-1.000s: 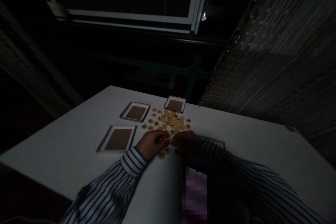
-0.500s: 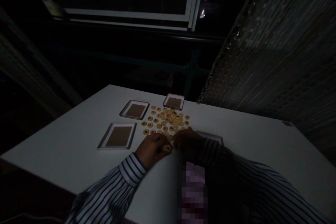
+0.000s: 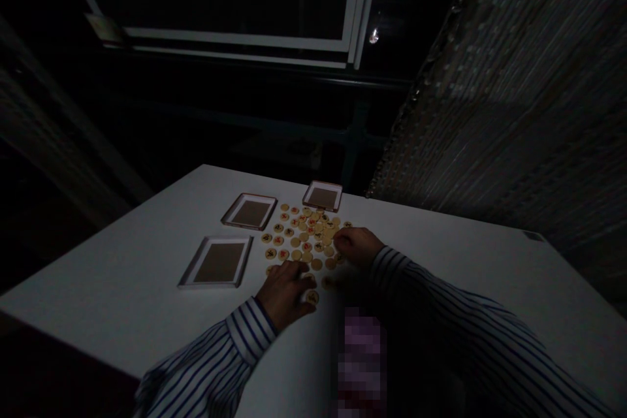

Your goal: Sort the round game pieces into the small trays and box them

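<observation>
Many round wooden Chinese chess pieces (image 3: 296, 241), some marked red or black and others blank side up, lie spread and heaped on the white table (image 3: 470, 261). My left hand (image 3: 285, 290) rests at the near edge of the spread, thumb and fingers apart. Beside its thumb tip lies a black-marked chess piece (image 3: 312, 297). At the right side of the heap is my right hand (image 3: 360, 247), its fingers curled in against the pieces. What those fingers hold, if anything, is hidden.
Two shallow open box halves, a grey one (image 3: 215, 261) and a brown-edged one (image 3: 249, 211), lie left of the pieces. Another box half (image 3: 322, 196) sits behind them. A bead curtain (image 3: 490, 111) hangs on the right. The room is dim.
My right hand has moved away from my left, up and right to the heap's side. My left hand's fingers have spread, and the black-marked piece now lies by its thumb.
</observation>
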A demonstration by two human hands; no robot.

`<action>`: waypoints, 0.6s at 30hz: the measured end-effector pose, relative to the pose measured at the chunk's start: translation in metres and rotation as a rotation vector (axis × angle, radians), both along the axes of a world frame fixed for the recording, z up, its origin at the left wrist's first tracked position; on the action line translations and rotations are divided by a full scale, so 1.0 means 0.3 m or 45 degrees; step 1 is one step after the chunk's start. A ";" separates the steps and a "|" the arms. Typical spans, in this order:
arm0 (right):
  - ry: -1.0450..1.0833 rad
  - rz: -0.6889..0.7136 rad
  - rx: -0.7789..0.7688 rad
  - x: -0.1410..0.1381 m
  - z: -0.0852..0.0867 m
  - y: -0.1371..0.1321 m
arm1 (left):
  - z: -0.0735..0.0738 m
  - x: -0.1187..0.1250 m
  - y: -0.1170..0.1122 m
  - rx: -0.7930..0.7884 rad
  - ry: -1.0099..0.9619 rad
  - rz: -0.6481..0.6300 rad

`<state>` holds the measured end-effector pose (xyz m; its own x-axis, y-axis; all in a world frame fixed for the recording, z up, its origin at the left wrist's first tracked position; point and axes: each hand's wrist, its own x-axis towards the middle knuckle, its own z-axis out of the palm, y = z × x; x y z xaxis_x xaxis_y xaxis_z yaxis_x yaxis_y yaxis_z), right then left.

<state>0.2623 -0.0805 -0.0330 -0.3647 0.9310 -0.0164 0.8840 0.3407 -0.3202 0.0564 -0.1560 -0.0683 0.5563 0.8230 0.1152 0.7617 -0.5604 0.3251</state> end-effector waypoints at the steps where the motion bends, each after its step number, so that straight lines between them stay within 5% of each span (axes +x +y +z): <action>1: -0.048 0.033 0.042 -0.009 0.001 0.013 | 0.002 -0.001 0.001 -0.003 -0.021 0.000; 10: -0.392 0.217 0.179 -0.150 -0.006 0.125 | 0.036 -0.055 0.105 0.090 -0.291 0.182; 18: -0.485 0.263 0.155 -0.204 -0.026 0.170 | 0.026 -0.116 0.199 0.097 -0.280 0.368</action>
